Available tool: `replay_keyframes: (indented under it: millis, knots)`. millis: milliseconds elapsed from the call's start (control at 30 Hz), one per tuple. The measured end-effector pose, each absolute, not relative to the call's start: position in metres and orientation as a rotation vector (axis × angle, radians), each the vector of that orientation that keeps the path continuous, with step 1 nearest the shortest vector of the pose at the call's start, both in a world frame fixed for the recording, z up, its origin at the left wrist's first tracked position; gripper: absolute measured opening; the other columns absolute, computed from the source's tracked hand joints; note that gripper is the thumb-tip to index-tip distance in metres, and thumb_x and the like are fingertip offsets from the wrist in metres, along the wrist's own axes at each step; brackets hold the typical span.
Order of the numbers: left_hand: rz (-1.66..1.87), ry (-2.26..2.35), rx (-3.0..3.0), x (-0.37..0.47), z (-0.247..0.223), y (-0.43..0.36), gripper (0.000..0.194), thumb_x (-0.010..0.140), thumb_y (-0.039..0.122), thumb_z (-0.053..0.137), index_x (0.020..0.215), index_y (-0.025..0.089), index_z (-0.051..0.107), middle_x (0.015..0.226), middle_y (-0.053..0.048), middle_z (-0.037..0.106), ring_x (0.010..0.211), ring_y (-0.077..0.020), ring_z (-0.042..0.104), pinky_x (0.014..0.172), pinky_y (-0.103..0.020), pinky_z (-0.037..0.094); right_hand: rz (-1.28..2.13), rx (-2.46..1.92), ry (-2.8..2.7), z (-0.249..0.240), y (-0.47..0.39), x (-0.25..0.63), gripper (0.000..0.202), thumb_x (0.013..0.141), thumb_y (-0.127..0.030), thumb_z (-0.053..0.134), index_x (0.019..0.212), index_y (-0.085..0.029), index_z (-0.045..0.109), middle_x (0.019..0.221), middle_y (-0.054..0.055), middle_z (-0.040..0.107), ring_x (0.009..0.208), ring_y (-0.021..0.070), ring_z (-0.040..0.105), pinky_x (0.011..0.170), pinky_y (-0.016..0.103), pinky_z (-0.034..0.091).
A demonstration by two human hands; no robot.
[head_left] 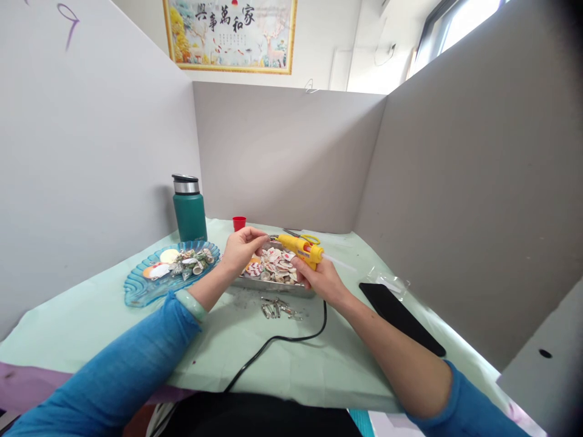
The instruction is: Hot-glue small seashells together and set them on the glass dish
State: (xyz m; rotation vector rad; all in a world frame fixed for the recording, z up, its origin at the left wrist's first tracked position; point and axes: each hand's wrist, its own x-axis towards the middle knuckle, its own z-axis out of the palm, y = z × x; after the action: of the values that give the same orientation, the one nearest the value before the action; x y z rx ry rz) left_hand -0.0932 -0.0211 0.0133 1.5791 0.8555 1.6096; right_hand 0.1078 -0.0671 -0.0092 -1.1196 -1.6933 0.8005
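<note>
In my right hand [324, 280] is a yellow hot glue gun [298, 246], its nozzle pointing left and a clear glue stick [339, 263] standing out of its back. My left hand [242, 247] is closed in a pinch right by the nozzle tip; what the fingertips hold is too small to make out. Below both hands sits a metal tray [273, 286] filled with white and red-patterned shells [277, 264]. In front of the tray lies a little heap of small metal clips [277, 308].
A blue glass dish [136, 295] with shells stands left, a green bottle [190, 212] behind it. Farther back are a red cup [239, 223] and yellow-handled scissors [311, 238]. A black cord [282, 338] crosses the front; a black flat piece [401, 318] lies right. Grey partitions [291, 152] enclose the table.
</note>
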Motion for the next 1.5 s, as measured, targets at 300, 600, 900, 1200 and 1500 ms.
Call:
replay_keyframes:
  millis: [300,600,900,1200,1500]
  knots:
    - [1.598,0.864,1.573,-0.0942,0.0134,-0.0206,0.021,0.066,0.028,0.073,0.075,0.014,0.060,0.053,0.002,0.059,0.045,-0.0075,0.050,0.047,-0.020,0.040,0.816,-1.114,-1.695,-0.0071,-0.0689,0.1065,0.047,0.077,-0.061,0.055,0.059,-0.017,0.052,0.052,-0.001,0.053,0.044,0.0096,0.045,0.047,0.025,0.038]
    - [1.600,0.844,1.587,-0.0948,0.0144,-0.0200,0.020,0.066,0.028,0.073,0.074,0.015,0.060,0.054,0.001,0.059,0.044,-0.0077,0.050,0.047,-0.021,0.040,0.849,-1.094,-1.698,-0.0085,-0.0680,0.1068,0.047,0.077,-0.060,0.056,0.059,-0.018,0.053,0.053,-0.001,0.053,0.044,0.0094,0.045,0.047,0.024,0.037]
    - [1.594,0.846,1.623,-0.0964,0.0137,-0.0195,0.017,0.068,0.026,0.071,0.074,0.015,0.061,0.054,0.001,0.060,0.045,-0.0074,0.050,0.047,-0.020,0.040,0.833,-1.100,-1.717,-0.0072,-0.0684,0.1076,0.049,0.078,-0.061,0.055,0.057,-0.017,0.053,0.048,-0.002,0.050,0.043,0.0094,0.044,0.047,0.024,0.037]
    - [1.602,0.854,1.591,-0.0950,0.0161,-0.0212,0.018,0.066,0.027,0.072,0.072,0.015,0.060,0.051,0.002,0.058,0.044,-0.0080,0.050,0.046,-0.021,0.039,0.864,-1.057,-1.702,-0.0069,-0.0687,0.1072,0.047,0.078,-0.060,0.055,0.058,-0.018,0.052,0.052,-0.001,0.052,0.043,0.0093,0.044,0.046,0.024,0.037]
    - [1.606,0.854,1.583,-0.0945,0.0151,-0.0211,0.018,0.066,0.027,0.072,0.072,0.015,0.060,0.051,0.002,0.057,0.044,-0.0080,0.050,0.046,-0.021,0.039,0.835,-1.086,-1.714,-0.0064,-0.0690,0.1073,0.049,0.078,-0.062,0.054,0.057,-0.018,0.052,0.051,-0.001,0.052,0.044,0.0098,0.044,0.047,0.025,0.038]
